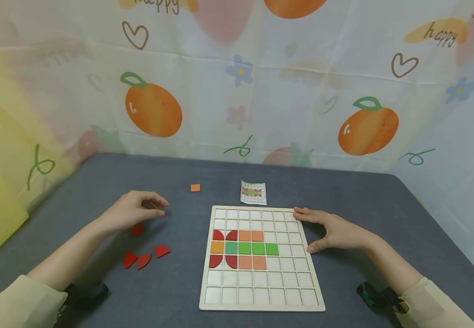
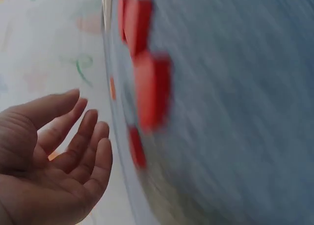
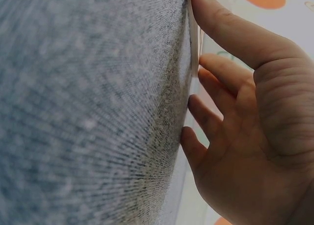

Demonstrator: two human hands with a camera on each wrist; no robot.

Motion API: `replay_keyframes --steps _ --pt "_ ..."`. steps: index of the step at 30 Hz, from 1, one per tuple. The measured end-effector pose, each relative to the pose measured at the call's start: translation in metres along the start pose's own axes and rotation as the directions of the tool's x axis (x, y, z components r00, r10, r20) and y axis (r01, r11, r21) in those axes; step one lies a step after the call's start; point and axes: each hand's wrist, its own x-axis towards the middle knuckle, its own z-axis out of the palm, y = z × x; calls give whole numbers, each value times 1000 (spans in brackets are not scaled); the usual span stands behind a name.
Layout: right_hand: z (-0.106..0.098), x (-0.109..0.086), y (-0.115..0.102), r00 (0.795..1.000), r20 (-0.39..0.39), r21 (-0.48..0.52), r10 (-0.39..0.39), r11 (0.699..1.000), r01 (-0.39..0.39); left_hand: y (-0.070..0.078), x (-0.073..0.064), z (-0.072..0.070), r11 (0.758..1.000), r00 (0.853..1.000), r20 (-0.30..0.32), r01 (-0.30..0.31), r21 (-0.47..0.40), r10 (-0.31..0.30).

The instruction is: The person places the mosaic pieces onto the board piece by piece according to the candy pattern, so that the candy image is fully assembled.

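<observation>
My left hand hovers over the table's left side, fingers loosely bent and nothing in them. Below it lies a red quarter-circle tile, partly covered by the hand; more red tiles lie nearer me, blurred red tiles in the left wrist view. My right hand rests against the right edge of the wooden grid board, thumb and fingertips at its rim. On the board sit dark red quarter-circles, salmon squares, an orange square, a teal square and a green row.
Behind the board lies a small printed pattern card. One loose orange square tile is to the card's left on the dark grey table. A fruit-printed curtain stands along the back and sides.
</observation>
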Motion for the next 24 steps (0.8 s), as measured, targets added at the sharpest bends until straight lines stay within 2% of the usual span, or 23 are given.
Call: replay_keyframes --steps 5,10,18,24 --pt "0 0 0 1000 2 -5 -4 1000 4 -28 -7 -7 999 999 39 33 -37 -31" --pt "0 0 -2 1000 6 2 -6 1000 6 -44 -12 -13 997 995 95 39 -61 -34" --pt "0 -1 -4 1000 5 8 3 1000 -3 -51 -13 -20 989 983 185 23 -145 4" --pt "0 -1 -3 1000 5 0 0 1000 0 -52 -14 -25 995 978 210 38 -94 -17"
